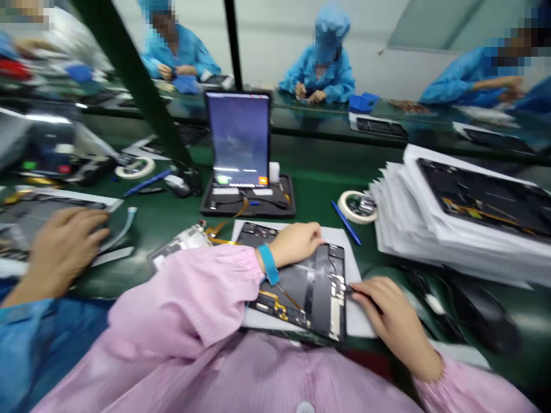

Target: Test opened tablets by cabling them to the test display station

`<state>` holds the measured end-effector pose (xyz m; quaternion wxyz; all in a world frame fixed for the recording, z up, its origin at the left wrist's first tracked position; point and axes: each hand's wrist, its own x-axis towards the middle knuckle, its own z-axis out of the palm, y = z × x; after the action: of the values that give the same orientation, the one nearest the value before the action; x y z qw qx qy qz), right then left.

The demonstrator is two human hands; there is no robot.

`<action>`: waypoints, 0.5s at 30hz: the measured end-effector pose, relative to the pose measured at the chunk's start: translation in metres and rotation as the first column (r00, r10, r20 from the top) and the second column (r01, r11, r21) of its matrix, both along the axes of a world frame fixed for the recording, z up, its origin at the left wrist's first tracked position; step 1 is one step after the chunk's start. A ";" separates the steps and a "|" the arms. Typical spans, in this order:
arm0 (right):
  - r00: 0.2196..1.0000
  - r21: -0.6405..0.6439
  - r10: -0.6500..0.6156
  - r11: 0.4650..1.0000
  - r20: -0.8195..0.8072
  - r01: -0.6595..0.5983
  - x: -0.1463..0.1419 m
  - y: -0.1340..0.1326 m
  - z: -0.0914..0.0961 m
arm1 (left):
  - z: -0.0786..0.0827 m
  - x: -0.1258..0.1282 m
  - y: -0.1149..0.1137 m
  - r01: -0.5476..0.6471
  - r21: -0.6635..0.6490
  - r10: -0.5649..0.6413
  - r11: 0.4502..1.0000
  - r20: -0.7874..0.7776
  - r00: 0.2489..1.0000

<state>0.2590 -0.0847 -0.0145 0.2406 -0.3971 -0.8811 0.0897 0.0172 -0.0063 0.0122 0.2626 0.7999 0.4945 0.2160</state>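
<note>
An opened tablet (pixel 316 287) lies tilted on white paper (pixel 355 321) in front of me, its dark inside, orange flex cables and small boards facing up. My left hand (pixel 297 244), with a blue band (pixel 269 264) at the wrist, reaches across it; its curled fingers are closed at the tablet's far edge. In my right hand (pixel 387 304) a thin black tool (pixel 353 290) is pinched, pointing at the tablet's right edge beside the small board. The tool's exact kind is hidden by the fingers. Orange flex cables (pixel 228 241) run from near the tablet toward the lit screen.
A lit screen (pixel 240 140) stands in a black tray (pixel 249 207). Right of it are a tape roll (pixel 343 201), a blue pen (pixel 345 222) and a tall paper stack (pixel 400 218) with another opened tablet (pixel 486 198). A co-worker's hand (pixel 64 246) is at left.
</note>
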 end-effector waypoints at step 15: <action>0.999 0.058 0.020 0.998 0.050 -0.023 0.019 0.019 -0.027 | 0.009 -0.219 0.061 -0.767 0.221 0.794 0.602 -0.061 0.606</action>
<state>0.2783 -0.0661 -0.0412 0.2293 -0.3827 -0.8932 0.0565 -0.2015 0.0548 0.0216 0.0326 0.5363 0.7923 0.2890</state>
